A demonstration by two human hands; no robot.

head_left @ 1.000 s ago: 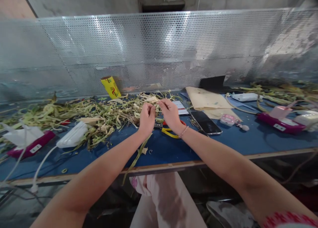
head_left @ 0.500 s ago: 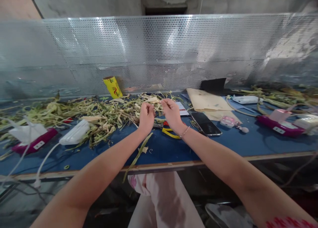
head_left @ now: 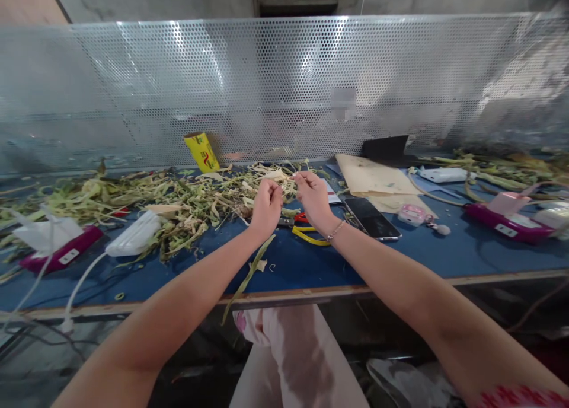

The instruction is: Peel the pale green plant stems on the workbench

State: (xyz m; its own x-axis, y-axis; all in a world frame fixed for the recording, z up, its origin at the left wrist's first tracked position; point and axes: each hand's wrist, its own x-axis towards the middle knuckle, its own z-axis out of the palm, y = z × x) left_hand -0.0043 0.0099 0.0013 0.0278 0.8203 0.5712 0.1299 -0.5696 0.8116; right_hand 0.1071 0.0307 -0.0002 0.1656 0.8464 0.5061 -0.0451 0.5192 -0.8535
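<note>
Both hands are noted near the centre of the frame, raised over the near part of a heap of plant scraps (head_left: pixel 191 212) that is spread across the tabletop (head_left: pixel 302 274) from left to centre. The left hand (head_left: pixel 267 206) and the right hand (head_left: pixel 316 199) are held apart with fingers curled; whether a scrap is pinched in either cannot be told. Compared with one second ago, the gap between them has been widened slightly. This is judged consistent with a small piece being parted by hand, though no piece is clearly seen. Scissors (head_left: pixel 306 239) are found lying just below the right hand, apparently unused. A long green strip (head_left: pixel 249 274) is observed over the front edge, lower centre, its position unchanged.
</note>
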